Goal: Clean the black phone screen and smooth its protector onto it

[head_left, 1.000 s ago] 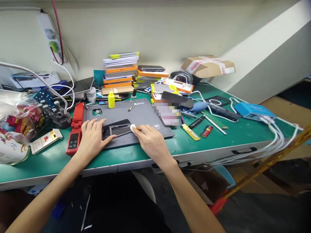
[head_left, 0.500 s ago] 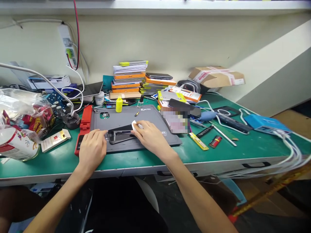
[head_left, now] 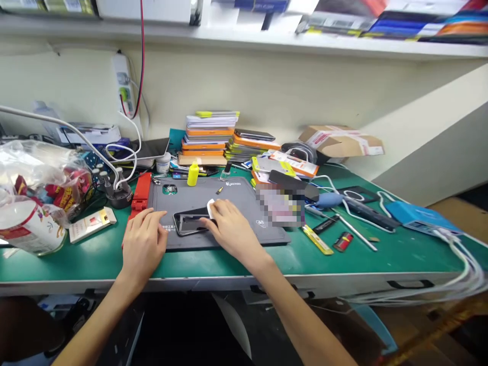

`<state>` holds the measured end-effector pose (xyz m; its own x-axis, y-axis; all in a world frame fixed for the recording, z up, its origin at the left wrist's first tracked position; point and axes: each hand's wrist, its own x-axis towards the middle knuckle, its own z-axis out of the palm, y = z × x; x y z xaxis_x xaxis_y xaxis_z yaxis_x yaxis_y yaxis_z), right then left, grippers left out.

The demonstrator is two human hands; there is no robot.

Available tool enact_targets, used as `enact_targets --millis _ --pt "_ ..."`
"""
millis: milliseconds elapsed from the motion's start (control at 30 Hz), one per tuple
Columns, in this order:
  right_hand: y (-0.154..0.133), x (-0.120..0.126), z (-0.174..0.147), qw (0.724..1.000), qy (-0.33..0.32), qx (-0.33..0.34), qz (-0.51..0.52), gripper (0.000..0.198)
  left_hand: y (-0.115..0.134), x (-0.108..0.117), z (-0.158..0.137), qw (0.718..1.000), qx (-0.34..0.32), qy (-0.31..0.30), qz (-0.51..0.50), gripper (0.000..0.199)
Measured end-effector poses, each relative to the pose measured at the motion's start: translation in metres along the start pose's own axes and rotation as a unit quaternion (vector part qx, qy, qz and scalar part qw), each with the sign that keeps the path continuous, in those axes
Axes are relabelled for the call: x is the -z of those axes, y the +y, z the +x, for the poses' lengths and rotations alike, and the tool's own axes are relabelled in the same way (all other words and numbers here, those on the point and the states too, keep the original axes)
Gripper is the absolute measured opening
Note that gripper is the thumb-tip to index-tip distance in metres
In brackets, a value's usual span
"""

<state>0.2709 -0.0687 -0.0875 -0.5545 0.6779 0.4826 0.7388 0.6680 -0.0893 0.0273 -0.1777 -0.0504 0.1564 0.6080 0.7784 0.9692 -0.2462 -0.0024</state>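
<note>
A phone (head_left: 188, 224) with a dark, glossy face lies on a grey work mat (head_left: 190, 195). My right hand (head_left: 232, 229) is over the phone's right end, its fingers closed on a small white wipe (head_left: 210, 207), whose edge shows by the index finger. The fingers cover the rest of the wipe. To the left of the phone, my left hand (head_left: 144, 241) rests over the mat's left edge, fingers loosely bent and nothing seen in them. A small gap separates its thumb from the phone.
A yellow bottle (head_left: 192, 174) and a small glass bottle (head_left: 225, 173) stand at the mat's back edge. Stacked boxes (head_left: 209, 133) rise behind. A red holder (head_left: 141, 190) lines the mat's left side. Tools, cables and a blue box (head_left: 421, 216) fill the right.
The view has tilted up, so more of the shelf shows. My left hand has drawn slightly away from the phone. My right hand stays on it with the wipe.
</note>
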Motion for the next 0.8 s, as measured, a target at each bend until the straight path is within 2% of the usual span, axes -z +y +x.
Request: enact_targets --millis 233,367,467,567,700,800 --pt "-0.063 -0.009 0.019 0.998 -0.039 0.025 0.04 0.097 -0.003 -0.006 0.0 0.997 -0.016 -0.044 0.054 0.033" --pt "-0.081 -0.003 0.022 0.993 -0.06 0.059 0.081 0.084 -0.005 -0.003 -0.002 0.997 -0.009 -0.058 0.057 0.037" --pt "-0.07 0.0 0.016 0.993 -0.039 0.075 0.08 0.078 -0.006 -0.002 -0.002 0.996 -0.008 -0.065 0.057 0.038" --pt "-0.041 0.002 0.003 0.997 -0.013 0.055 0.051 0.079 -0.005 -0.004 -0.002 0.996 -0.014 -0.071 0.054 0.031" --pt "-0.002 0.006 -0.01 0.999 -0.018 0.025 0.038 0.078 -0.002 -0.006 -0.003 0.995 -0.035 -0.075 0.063 0.023" --pt "0.006 0.006 -0.011 0.999 -0.025 0.019 0.032 0.076 0.0 -0.007 -0.003 0.992 -0.05 -0.086 0.073 0.029"
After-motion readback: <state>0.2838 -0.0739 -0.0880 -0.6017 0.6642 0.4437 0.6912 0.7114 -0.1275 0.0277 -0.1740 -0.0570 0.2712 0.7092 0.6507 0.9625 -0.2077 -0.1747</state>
